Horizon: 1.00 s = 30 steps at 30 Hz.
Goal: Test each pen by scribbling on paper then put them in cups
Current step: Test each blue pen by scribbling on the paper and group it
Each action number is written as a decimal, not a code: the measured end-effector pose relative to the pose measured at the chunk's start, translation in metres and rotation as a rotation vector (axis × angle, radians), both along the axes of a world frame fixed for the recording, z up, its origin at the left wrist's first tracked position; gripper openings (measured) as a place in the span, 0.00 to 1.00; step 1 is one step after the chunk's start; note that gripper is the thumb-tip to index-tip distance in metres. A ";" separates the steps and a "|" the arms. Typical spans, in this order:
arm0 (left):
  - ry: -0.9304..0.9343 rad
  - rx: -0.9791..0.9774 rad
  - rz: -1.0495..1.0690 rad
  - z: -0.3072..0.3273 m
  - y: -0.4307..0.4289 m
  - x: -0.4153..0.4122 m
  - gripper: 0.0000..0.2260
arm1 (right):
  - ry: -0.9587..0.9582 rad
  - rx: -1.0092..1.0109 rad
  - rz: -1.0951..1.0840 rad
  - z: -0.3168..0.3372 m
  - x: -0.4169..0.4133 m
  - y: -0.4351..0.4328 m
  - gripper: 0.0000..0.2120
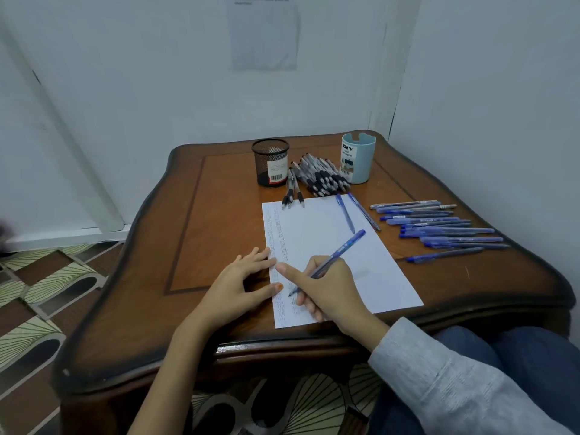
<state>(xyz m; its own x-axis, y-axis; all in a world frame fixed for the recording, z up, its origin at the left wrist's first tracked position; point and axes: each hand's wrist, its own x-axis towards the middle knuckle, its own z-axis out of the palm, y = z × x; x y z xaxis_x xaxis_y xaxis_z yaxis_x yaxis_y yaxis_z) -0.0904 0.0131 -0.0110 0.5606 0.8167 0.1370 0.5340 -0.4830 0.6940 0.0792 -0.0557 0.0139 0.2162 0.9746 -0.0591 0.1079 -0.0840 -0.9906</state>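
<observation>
Right hand (329,288) grips a slim blue plastic pen (343,248), fingers (293,272) clenched round the lower barrel, tip down on the white paper sheet (329,233) at its near-left part, cap end angled up to the far right. Left hand (237,279) lies flat with the fingers released and spread, fingertips and thumb touching the sheet's left edge. Columns of small scribbles run down the left side of the sheet. The sheet lies on the brown wooden surface (204,230), right of centre. Two more blue pens (345,213) lie on the sheet's far-right corner, roughly side by side. A row of blue pens (439,229) lies on the surface right of the sheet, barrels running left-right. At the far side, a black wire-mesh cup (270,163) with a barcode label stands to the left and a light blue plastic cup (357,158) labelled "DIY" to the right, both upright. A heap of clear pens with black grips (320,175) lies between the cups. Three black-grip pens (292,193) lie apart from the heap, just beside the mesh cup, tips over the sheet's far edge. Can't tell if either cup holds anything. Grey sleeve (439,372) covers the right forearm.
</observation>
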 end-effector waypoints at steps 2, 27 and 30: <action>0.008 0.015 -0.013 0.000 0.000 0.000 0.26 | -0.173 0.080 -0.058 -0.003 -0.005 -0.004 0.22; 0.054 0.013 -0.064 -0.003 -0.002 0.001 0.35 | -0.361 0.186 0.026 -0.014 0.003 -0.002 0.21; 0.070 0.013 -0.059 -0.004 -0.002 0.001 0.37 | -0.353 0.189 0.014 -0.014 0.004 -0.002 0.20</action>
